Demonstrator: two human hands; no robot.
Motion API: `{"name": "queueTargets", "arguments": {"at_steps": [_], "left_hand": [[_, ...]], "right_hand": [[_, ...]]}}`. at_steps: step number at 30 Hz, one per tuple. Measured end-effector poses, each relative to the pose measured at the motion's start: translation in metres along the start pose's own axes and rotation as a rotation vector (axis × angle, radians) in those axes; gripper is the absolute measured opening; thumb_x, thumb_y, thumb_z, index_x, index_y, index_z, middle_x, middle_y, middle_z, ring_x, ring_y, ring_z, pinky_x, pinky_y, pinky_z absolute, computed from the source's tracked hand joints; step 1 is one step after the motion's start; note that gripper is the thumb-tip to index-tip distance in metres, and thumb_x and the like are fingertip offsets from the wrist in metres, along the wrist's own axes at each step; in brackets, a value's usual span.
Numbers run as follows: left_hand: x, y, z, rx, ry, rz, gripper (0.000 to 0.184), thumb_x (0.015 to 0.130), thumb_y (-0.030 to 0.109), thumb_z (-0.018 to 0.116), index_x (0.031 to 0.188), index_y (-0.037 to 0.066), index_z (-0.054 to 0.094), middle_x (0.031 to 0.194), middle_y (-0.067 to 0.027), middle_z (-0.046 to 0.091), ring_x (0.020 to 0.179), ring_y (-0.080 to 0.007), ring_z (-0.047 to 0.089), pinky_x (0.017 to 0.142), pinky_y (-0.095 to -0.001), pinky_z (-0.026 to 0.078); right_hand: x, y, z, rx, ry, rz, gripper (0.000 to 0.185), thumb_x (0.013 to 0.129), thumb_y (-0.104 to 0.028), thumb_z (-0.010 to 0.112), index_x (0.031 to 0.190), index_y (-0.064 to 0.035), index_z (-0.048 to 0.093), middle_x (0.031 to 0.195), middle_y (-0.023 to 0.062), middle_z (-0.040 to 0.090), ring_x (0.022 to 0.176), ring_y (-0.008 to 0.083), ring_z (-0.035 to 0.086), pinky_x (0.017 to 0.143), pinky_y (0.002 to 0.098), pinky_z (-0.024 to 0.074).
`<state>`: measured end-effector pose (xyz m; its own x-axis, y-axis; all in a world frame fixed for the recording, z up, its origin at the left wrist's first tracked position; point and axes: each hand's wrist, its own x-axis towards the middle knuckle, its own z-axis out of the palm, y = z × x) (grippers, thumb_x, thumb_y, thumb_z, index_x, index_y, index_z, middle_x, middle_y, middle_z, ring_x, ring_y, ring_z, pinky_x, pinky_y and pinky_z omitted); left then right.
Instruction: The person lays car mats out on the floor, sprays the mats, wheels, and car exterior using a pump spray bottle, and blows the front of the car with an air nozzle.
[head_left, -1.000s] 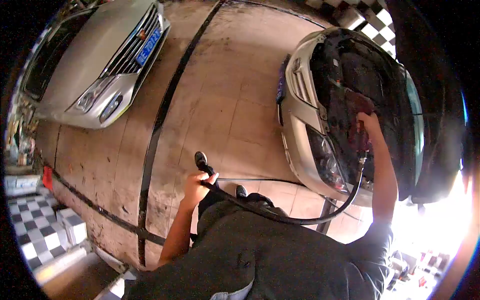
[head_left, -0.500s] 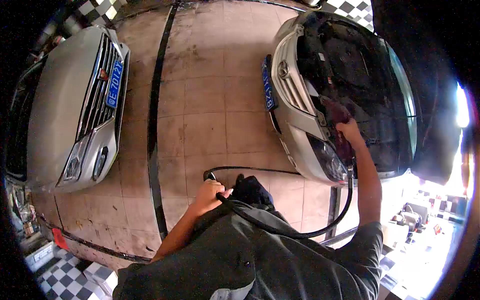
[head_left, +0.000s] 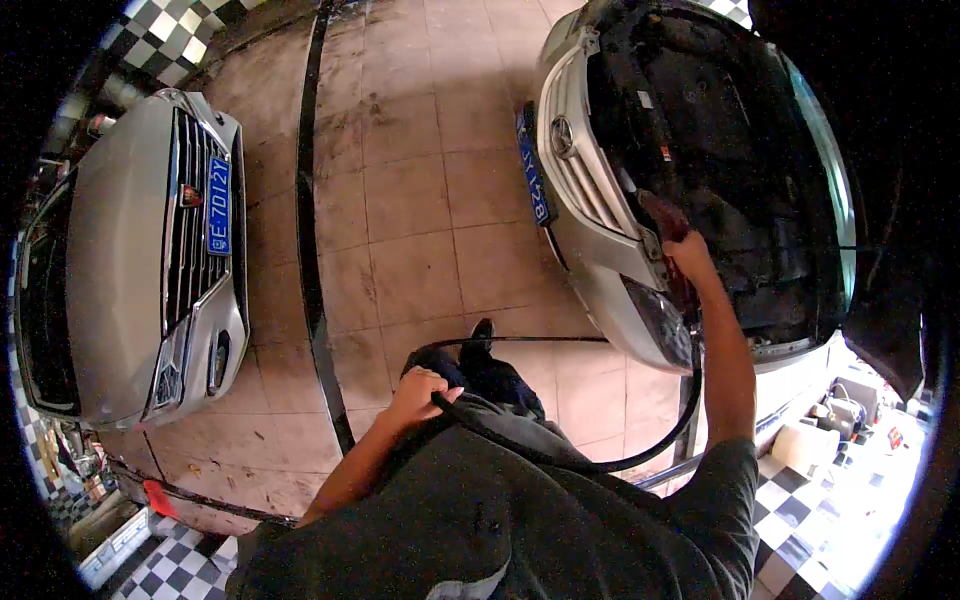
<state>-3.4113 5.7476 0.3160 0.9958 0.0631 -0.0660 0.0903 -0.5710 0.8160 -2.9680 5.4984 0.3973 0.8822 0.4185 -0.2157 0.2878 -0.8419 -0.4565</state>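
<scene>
My right hand (head_left: pixel 690 258) is wrapped round a dark red hand tool (head_left: pixel 661 212) with a black hose (head_left: pixel 600 466) joined to its lower end; it looks like a spray gun. The tool is over the front corner of the open engine bay (head_left: pixel 735 180) of the silver car (head_left: pixel 595 255) on the right, near its headlight (head_left: pixel 658 320). Its nozzle end is dark and hard to make out. Across my waist, my left hand (head_left: pixel 420 392) is closed on another stretch of the hose, which loops between both hands.
A second silver car (head_left: pixel 118 260) faces from the left. Tiled floor (head_left: pixel 410 200) with a dark strip (head_left: pixel 312 200) lies between the cars. The hose runs low past my shoe (head_left: pixel 483 333). Machinery (head_left: pixel 850 408) and a pale container (head_left: pixel 803 450) stand at the lower right.
My view has shifted slightly, and a shoe now shows ahead of my body. Both hands keep their hold; the red tool has moved little against the car.
</scene>
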Motion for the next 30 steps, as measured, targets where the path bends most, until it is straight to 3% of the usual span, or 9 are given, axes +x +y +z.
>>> {"name": "queueTargets", "arguments": {"at_steps": [4,6,14,15,18,22,24,27,30], "left_hand": [[0.014,-0.016,-0.008,-0.03,0.001,0.08,0.039,0.074,0.028,0.062,0.048,0.003,0.047,0.05,-0.0137,0.046,0.051,-0.0322,0.048,0.051,-0.0394,0.035],[0.019,-0.023,-0.013,0.005,-0.037,0.061,0.038,0.074,0.028,0.061,0.048,0.003,0.048,0.05,-0.0136,0.046,0.051,-0.0325,0.048,0.051,-0.0392,0.035],[0.026,-0.061,-0.067,-0.095,-0.141,-0.034,0.039,0.076,0.032,0.06,0.052,0.001,0.054,0.055,-0.016,0.051,0.054,-0.0336,0.05,0.053,-0.0399,0.037],[0.028,-0.07,-0.08,-0.126,-0.288,-0.086,0.038,0.076,0.032,0.06,0.054,0.001,0.055,0.056,-0.0162,0.051,0.055,-0.0335,0.05,0.053,-0.0394,0.037],[0.027,-0.087,-0.112,-0.214,-0.172,0.007,0.038,0.076,0.032,0.06,0.055,0.001,0.055,0.056,-0.0159,0.051,0.055,-0.0335,0.05,0.053,-0.0399,0.037],[0.032,-0.116,-0.132,-0.216,-0.284,-0.053,0.038,0.076,0.032,0.061,0.055,0.001,0.056,0.056,-0.016,0.051,0.056,-0.0335,0.05,0.053,-0.0403,0.036],[0.033,-0.125,-0.138,-0.121,-0.364,-0.055,0.036,0.074,0.034,0.063,0.054,0.006,0.057,0.059,-0.0144,0.054,0.058,-0.0314,0.054,0.053,-0.0383,0.04],[0.036,-0.129,-0.146,-0.223,-0.398,-0.085,0.031,0.072,0.032,0.066,0.056,0.006,0.057,0.063,-0.0143,0.056,0.063,-0.0314,0.055,0.055,-0.0386,0.041],[0.037,-0.133,-0.145,-0.328,-0.269,0.03,0.035,0.075,0.033,0.062,0.059,0.003,0.058,0.058,-0.0153,0.052,0.059,-0.0336,0.051,0.055,-0.0401,0.036]], "right_hand": [[0.01,-0.013,0.008,0.185,-0.09,0.171,0.021,0.062,-0.016,0.059,0.058,0.0037,0.053,0.051,0.0112,0.053,0.047,0.021,0.054,0.049,0.0332,0.0419],[0.021,-0.015,0.015,0.005,0.015,0.118,0.021,0.062,-0.016,0.06,0.06,0.0038,0.054,0.051,0.0118,0.053,0.048,0.0217,0.054,0.051,0.0331,0.042],[0.05,-0.022,0.045,-0.124,0.13,0.171,0.023,0.059,-0.018,0.061,0.067,0.0031,0.059,0.057,0.0117,0.056,0.052,0.0195,0.056,0.05,0.0336,0.0417],[0.051,-0.031,0.045,-0.11,0.118,0.176,0.024,0.059,-0.019,0.062,0.067,0.0032,0.059,0.057,0.012,0.056,0.052,0.0191,0.055,0.05,0.0337,0.0416],[0.074,-0.004,0.062,-0.037,0.034,0.292,0.022,0.06,-0.018,0.061,0.065,0.003,0.057,0.056,0.0106,0.056,0.05,0.0193,0.054,0.048,0.0333,0.0404],[0.085,-0.064,0.046,-0.048,-0.054,0.355,0.02,0.061,-0.017,0.061,0.064,0.0023,0.056,0.056,0.0086,0.055,0.048,0.0194,0.052,0.047,0.0322,0.039],[0.097,-0.091,0.039,-0.18,-0.063,0.376,0.034,0.06,-0.028,0.064,0.067,0.0054,0.059,0.067,0.0188,0.061,0.063,0.0302,0.06,0.06,0.0376,0.0468],[0.119,-0.122,0.034,-0.017,-0.044,0.367,0.032,0.06,-0.024,0.064,0.067,0.0064,0.058,0.063,0.0175,0.059,0.059,0.0297,0.059,0.058,0.0376,0.0462],[0.14,-0.161,0.025,-0.04,-0.011,0.314,0.029,0.062,-0.021,0.063,0.067,0.0065,0.058,0.061,0.0165,0.059,0.057,0.0285,0.059,0.056,0.0374,0.046]]}}
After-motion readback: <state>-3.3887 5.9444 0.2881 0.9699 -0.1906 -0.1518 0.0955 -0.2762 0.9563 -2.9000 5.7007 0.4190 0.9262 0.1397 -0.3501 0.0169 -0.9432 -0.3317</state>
